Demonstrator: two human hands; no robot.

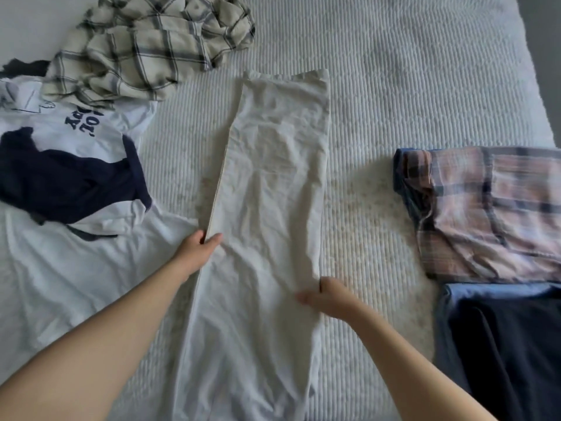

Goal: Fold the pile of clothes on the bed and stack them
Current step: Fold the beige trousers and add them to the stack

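Item: white garment (pixel 270 189), folded lengthwise into a long narrow strip, flat along the middle of the bed (pixel 409 86).
Material, as judged: thin, soft, light; limp, creased, no stiffness; likely to sag and slip out of line when lifted.
Left hand (pixel 197 250): at the left long edge, thumb on top, fingers seemingly tucked under, pinching the edge.
Right hand (pixel 326 297): at the right long edge, nearer the body, thumb laid on the cloth; fingers partly hidden, so grip cannot tell for sure.
Hands well apart, one per edge.
Best hold, as judged: both long edges at matching height, for folding end to end.
Nearby: unfolded plaid shirt (pixel 145 50) and printed white shirt (pixel 60 147) to the left; folded plaid piece (pixel 491 214) and dark folded piece (pixel 510 344) to the right.
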